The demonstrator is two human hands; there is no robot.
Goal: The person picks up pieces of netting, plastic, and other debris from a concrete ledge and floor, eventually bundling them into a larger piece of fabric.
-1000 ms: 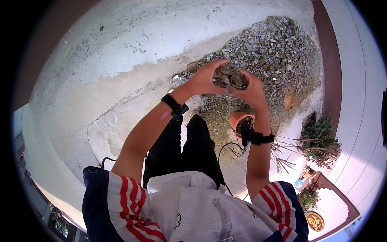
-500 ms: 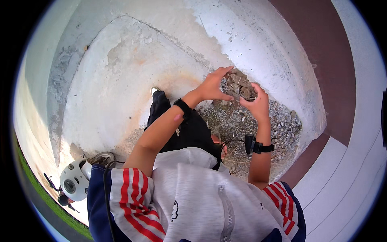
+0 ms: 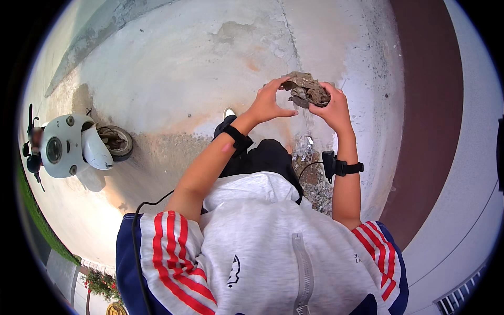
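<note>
Out in front of me, both hands are at a crumpled brown clump (image 3: 307, 90) that looks like dry leaves or debris. My right hand (image 3: 336, 107) grips its right side, thumb below and fingers above. My left hand (image 3: 268, 102) has its fingertips on the upper left edge of the clump, while its thumb stands apart below with a gap beside it. Some of the left fingers are hidden by the clump. Underneath, pale scraps (image 3: 304, 144) show against the gravel (image 3: 318, 186).
A white scooter (image 3: 65, 147) stands at the left on pale, stained concrete (image 3: 178, 84). Along the right runs a dark red-brown band (image 3: 430, 105) beside a light grey surface (image 3: 483, 63). My shoe (image 3: 229, 112) shows beyond my left wrist. Red-flowered plants (image 3: 100, 283) are at the lower left.
My view has swung, bringing the whole scooter in and leaving less gravel visible. Both hands have risen with the clump away from the gravel. The left thumb is now farther from the clump.
</note>
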